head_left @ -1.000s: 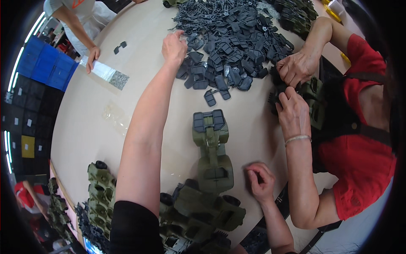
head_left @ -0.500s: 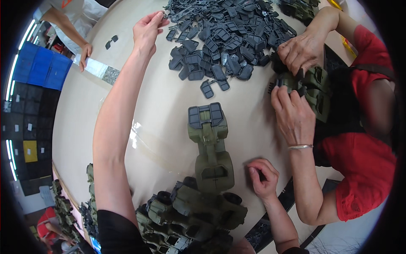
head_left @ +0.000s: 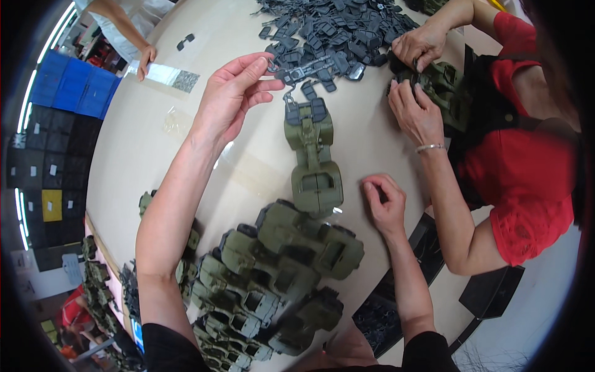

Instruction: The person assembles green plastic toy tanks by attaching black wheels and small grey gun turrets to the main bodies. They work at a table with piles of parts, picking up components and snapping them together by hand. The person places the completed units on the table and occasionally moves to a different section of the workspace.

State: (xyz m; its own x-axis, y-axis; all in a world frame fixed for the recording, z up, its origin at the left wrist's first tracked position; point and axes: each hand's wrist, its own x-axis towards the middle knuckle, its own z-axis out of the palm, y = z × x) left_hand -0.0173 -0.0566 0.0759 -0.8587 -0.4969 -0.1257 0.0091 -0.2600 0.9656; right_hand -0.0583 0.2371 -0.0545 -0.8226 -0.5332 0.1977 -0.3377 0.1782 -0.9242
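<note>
My left hand pinches one end of a thin dark grey plastic frame part between thumb and fingers. The part spans out to the right, above the far end of a green toy vehicle body. Grey panels sit on that far end of the body, which lies lengthwise in front of me. My right hand rests on the table to the right of the vehicle, fingers curled in and nothing visible in them.
A heap of dark grey plastic parts covers the table's far side. Several green vehicle bodies crowd near me. On the right, a co-worker in red handles another green body. A second person's hand touches the far left edge.
My left hand has come back from the heap toward the vehicle, with the grey frame part now showing in it. My right hand keeps its curled pose. The view has shifted.
</note>
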